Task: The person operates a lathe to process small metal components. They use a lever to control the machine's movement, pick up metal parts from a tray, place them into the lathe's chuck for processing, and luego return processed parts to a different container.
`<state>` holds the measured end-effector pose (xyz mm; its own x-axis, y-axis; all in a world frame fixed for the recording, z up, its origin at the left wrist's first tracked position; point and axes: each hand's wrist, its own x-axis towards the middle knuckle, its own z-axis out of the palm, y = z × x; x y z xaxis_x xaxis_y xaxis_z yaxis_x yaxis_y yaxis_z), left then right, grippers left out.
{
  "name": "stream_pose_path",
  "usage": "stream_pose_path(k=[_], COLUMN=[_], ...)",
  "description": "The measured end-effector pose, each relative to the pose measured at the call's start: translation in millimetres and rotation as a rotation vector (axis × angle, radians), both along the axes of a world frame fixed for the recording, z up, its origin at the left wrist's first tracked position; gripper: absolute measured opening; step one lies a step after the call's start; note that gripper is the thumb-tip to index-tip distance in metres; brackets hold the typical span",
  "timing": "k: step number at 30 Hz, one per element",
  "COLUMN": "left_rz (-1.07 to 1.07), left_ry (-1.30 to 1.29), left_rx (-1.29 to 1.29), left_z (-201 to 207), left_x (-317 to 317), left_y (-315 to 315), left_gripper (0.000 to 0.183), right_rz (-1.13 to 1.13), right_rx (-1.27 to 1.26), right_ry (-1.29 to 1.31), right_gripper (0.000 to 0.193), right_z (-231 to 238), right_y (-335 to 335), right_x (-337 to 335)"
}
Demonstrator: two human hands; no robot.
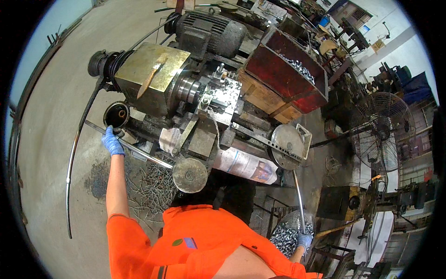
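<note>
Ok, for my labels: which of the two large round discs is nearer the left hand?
The left disc, by the rod the left hand holds; a perforated bar crosses the right disc.

The left glove (113, 142) is blue flecked with white; the right glove (304, 240) is pale blue. The left bar (148, 155) and the right bar (299, 200) are shiny silver. The shirt (204, 228) is plain bright orange apart from a green leaf shape (177, 242) and a purple-blue patch (190, 242). The machine cover (144, 60) is brassy yellow, the motor (209, 32) dark grey, the big box (274, 76) deep red, the wooden crate (265, 97) tan. The small metal parts (284, 238) look silvery grey. The floor (60, 111) is grey with a blackish stain (98, 179).
</note>
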<state>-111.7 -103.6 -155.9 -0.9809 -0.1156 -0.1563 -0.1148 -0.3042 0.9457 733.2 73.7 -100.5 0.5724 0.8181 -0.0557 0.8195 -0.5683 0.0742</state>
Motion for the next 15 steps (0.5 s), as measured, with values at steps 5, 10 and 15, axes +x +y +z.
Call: stream_pose_path(k=[5,10,15], left_rz=[0.006,-0.005,-0.003], left_ry=[-0.010,-0.020,-0.021], left_rx=[0.042,0.055,0.051], left_z=[2.9,4.3,5.7], left_x=[2.2,2.7,3.1], left_y=[1.8,2.9,1.6], left_gripper=[0.019,0.019,0.019], right_rz=[-0.021,-0.080,-0.103], right_rx=[0.000,-0.024,-0.018], right_ry=[-0.011,-0.032,-0.044], right_gripper=[0.051,0.052,0.052], right_z=[-0.7,-26.8,-25.4], right_y=[0.6,5.1,5.3], right_x=[-1.6,29.2,22.2])
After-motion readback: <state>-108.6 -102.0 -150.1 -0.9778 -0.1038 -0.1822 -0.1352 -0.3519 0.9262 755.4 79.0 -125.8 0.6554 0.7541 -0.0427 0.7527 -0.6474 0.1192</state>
